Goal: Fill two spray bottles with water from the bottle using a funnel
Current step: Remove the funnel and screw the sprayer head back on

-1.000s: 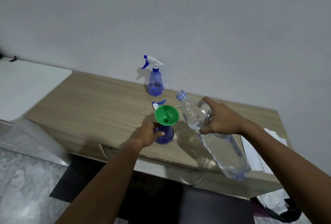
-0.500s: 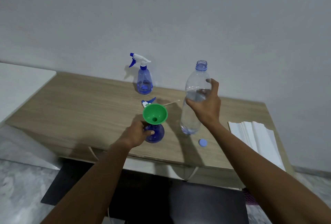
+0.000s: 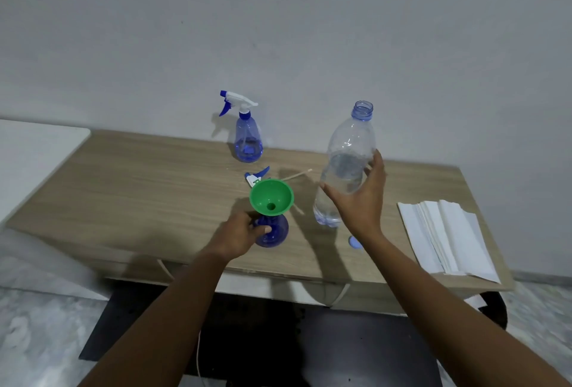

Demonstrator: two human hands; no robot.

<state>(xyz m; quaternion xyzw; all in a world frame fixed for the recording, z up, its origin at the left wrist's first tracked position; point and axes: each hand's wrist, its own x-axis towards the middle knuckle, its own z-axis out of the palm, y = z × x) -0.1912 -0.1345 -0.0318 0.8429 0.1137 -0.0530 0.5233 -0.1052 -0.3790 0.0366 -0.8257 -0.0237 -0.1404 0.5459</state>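
Funnel (image 3: 271,197) seated in the near sprayer (image 3: 274,233) on the desk (image 3: 139,188).
Left hand (image 3: 240,236) curls round that sprayer; second sprayer (image 3: 247,142) stands behind; uncapped bottle (image 3: 346,167) stands upright, right hand (image 3: 360,201) spread open against it, fingers straight, gripping nothing.

Left grip (image 3: 240,236) curled in a grasp; right grip (image 3: 360,201) flat, splayed, upright.

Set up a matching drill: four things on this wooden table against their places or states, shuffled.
1 green plastic funnel
2 clear plastic water bottle
3 small blue bottle cap
4 white paper stack

a table's right end
b in the blue spray bottle the left hand grips
c lying just in front of the water bottle
d standing upright, uncapped

Pairs: 1-b, 2-d, 3-c, 4-a
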